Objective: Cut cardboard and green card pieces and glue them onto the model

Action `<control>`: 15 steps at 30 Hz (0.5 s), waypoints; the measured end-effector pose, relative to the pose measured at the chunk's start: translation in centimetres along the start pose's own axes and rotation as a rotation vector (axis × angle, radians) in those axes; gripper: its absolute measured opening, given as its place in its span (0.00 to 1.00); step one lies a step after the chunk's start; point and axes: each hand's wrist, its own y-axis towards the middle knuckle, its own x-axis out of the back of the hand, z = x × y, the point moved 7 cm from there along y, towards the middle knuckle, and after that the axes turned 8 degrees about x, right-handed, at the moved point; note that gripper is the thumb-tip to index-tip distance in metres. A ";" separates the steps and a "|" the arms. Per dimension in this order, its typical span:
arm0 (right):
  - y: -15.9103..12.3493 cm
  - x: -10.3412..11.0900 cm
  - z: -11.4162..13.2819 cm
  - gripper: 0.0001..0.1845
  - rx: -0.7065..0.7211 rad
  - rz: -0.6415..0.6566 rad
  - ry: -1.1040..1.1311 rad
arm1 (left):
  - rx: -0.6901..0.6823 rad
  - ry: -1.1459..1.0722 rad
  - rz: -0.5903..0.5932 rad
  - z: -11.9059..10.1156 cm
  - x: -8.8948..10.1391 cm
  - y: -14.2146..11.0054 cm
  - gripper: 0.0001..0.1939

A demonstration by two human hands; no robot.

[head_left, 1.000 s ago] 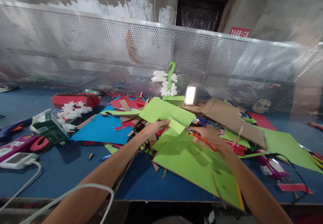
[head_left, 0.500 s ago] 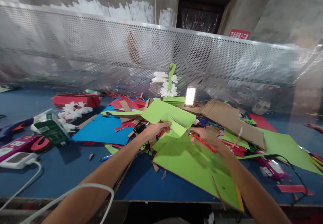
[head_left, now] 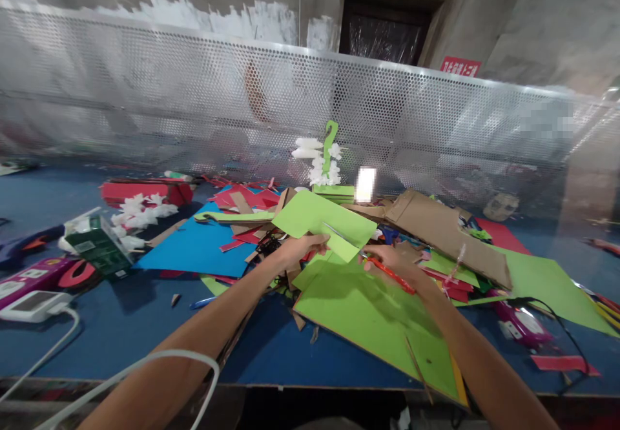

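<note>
A sheet of light green paper [head_left: 310, 214] is raised over the table's middle, pinched at its near edge by my left hand [head_left: 310, 245]. My right hand [head_left: 387, 259] is wrapped round red-handled scissors [head_left: 394, 275]. Their blades lie across the paper, pointing up and left, with a narrow flap of paper on the near side of them. Below both hands, a larger green board [head_left: 368, 314] rests on the blue table, partly shaded by them.
Brown cardboard [head_left: 450, 236] and paper scraps lie right of centre. On the left are blue paper [head_left: 203, 243], a green box [head_left: 97, 246] and white flowers [head_left: 140, 214]. A green stand with white pieces [head_left: 329, 152] rises behind. A white cable [head_left: 169, 356] loops over my left forearm.
The paper, both hands and the scissors sit slightly lower and further right in view than a second ago, mostly with the view's own shift. Both grips stay the same.
</note>
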 end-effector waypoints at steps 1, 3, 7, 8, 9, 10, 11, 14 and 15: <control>0.0 0.0 0.0 0.34 0.002 -0.008 0.003 | -0.012 -0.002 0.013 0.0 -0.1 0.0 0.19; 0.0 0.0 0.1 0.33 0.002 -0.019 0.009 | -0.034 0.006 0.023 -0.2 -0.2 0.0 0.19; 0.0 -0.2 -0.5 0.33 -0.010 -0.019 -0.002 | -0.082 0.102 0.025 -0.9 -0.4 -0.3 0.20; 0.0 -0.2 -0.7 0.33 -0.010 -0.019 -0.007 | -0.096 0.134 0.025 -1.2 -0.5 -0.5 0.20; 0.1 -0.2 -0.9 0.33 -0.008 -0.018 -0.012 | -0.107 0.166 0.025 -1.5 -0.6 -0.8 0.21; 0.1 -0.2 -1.0 0.33 -0.007 -0.019 -0.017 | -0.116 0.196 0.026 -1.8 -0.7 -1.0 0.22; 0.1 -0.1 -1.1 0.34 -0.006 -0.019 -0.025 | -0.121 0.221 0.024 -2.1 -0.8 -1.2 0.23; 0.0 0.2 -0.8 0.35 0.013 -0.031 -0.072 | -0.136 0.239 -0.018 -2.7 -0.7 -1.7 0.28; -0.1 0.3 -0.7 0.35 0.024 -0.040 -0.097 | -0.143 0.227 -0.038 -2.8 -0.5 -1.8 0.29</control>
